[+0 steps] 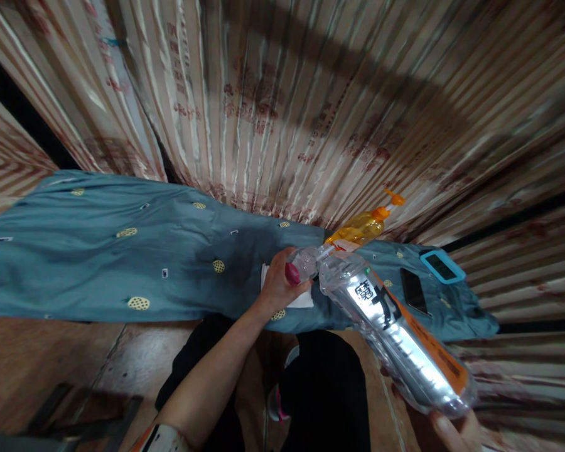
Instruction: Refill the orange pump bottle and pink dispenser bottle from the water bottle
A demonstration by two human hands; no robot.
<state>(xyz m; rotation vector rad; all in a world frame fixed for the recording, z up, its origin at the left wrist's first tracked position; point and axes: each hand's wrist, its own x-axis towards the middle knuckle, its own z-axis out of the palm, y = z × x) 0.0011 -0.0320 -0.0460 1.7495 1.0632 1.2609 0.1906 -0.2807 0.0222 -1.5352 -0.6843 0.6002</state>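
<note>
Fingers of my left grip are closing round the cap end of the clear bottle, while my right grip is clasping its base over the blue-clothed table.

One head-worn view looks steeply down and forward over the person's own arms and knees. The teal cloth runs across the middle, corrugated wall fills the far side, floor lies near left.

spray bottle behind plastic bottle | phone right, on cloth | paper under left hand
</note>
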